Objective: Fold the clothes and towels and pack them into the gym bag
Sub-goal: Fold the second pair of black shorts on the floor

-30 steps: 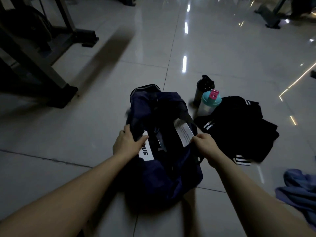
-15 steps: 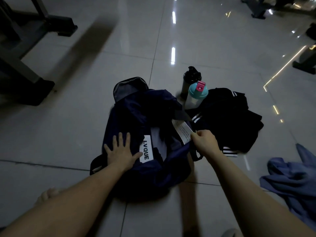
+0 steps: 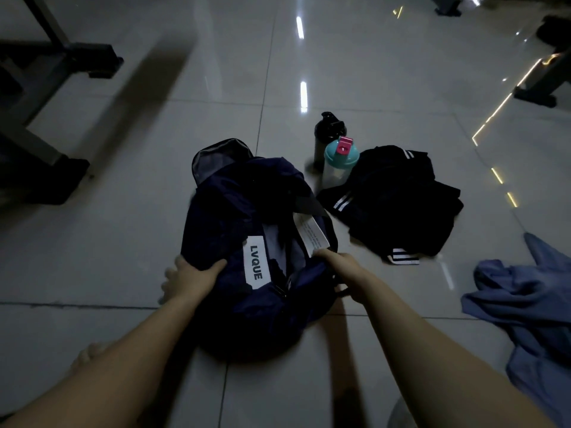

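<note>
Glossy grey floor tiles (image 3: 370,72) bear a navy fabric gym bag (image 3: 247,205); left hand (image 3: 188,279) grips its left side, right hand (image 3: 343,270) pinches its right rim.

Bare floor tiles (image 3: 123,248) lie open left of the gym bag (image 3: 247,205), out to a dark equipment frame (image 3: 40,149). On its right, a black shaker bottle (image 3: 328,132) and a teal-lidded shaker bottle (image 3: 340,163) (both upright) stand just beside a heap of black striped clothes (image 3: 398,208) that crowds the bag's side; a strip of tile separates that heap from a blue garment (image 3: 531,307).
</note>
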A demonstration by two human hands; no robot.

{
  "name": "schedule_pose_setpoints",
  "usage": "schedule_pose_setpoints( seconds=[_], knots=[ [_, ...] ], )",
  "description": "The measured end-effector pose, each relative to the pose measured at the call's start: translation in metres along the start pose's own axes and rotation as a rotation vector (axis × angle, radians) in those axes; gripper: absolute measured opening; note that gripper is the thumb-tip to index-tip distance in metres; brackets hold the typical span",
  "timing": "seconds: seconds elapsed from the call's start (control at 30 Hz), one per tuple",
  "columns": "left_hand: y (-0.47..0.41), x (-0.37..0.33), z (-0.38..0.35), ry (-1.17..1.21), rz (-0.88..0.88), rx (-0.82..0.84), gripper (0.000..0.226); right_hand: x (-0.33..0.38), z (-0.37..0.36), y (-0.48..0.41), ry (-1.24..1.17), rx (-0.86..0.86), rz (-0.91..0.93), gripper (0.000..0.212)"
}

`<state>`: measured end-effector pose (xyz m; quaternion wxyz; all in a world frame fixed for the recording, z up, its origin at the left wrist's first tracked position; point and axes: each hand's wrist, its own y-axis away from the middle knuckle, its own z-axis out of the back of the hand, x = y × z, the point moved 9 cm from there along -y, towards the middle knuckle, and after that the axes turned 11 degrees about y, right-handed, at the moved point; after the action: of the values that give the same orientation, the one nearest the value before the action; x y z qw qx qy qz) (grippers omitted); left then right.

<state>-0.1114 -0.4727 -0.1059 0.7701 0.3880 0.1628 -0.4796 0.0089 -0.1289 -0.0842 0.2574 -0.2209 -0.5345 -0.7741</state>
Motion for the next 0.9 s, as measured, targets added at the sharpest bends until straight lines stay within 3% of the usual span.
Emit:
schedule_pose_setpoints(
  seconds=[0.07, 0.13, 0.27, 0.47, 0.6, 0.7, 0.77, 0.9],
  knots=[
    [0.009, 0.016, -0.012, 0.377, 0.154, 0.165, 0.125, -0.007, -0.014, 0.004, -0.109, 0.060, -0.047, 0.042],
    [0.018, 0.006, -0.014, 0.424, 0.103, 0.245, 0.095, -0.009, -0.031, 0.009, -0.238, 0.075, -0.079, 0.046],
    [0.008, -0.006, -0.001, 0.250, 0.074, 0.144, 0.055, -0.015, -0.052, -0.007, -0.331, 0.034, -0.061, 0.070],
    [-0.028, -0.031, 0.024, 0.018, 0.030, 0.015, 0.033, 0.015, -0.066, -0.020, -0.416, 0.015, -0.047, 0.044],
    [-0.057, -0.054, 0.054, 0.031, -0.019, -0.132, 0.025, 0.042, -0.090, -0.041, -0.477, 0.070, -0.046, 0.051],
    [-0.077, -0.072, 0.089, 0.092, -0.086, -0.282, 0.019, 0.067, -0.113, -0.044, -0.522, 0.140, -0.027, 0.034],
    [-0.089, -0.075, 0.099, 0.118, -0.091, -0.277, 0.025, 0.081, -0.120, -0.044, -0.480, 0.146, 0.011, 0.022],
    [-0.084, -0.075, 0.069, 0.041, -0.041, 0.035, 0.071, 0.082, -0.095, -0.046, -0.219, -0.007, 0.069, 0.024]
  ],
)
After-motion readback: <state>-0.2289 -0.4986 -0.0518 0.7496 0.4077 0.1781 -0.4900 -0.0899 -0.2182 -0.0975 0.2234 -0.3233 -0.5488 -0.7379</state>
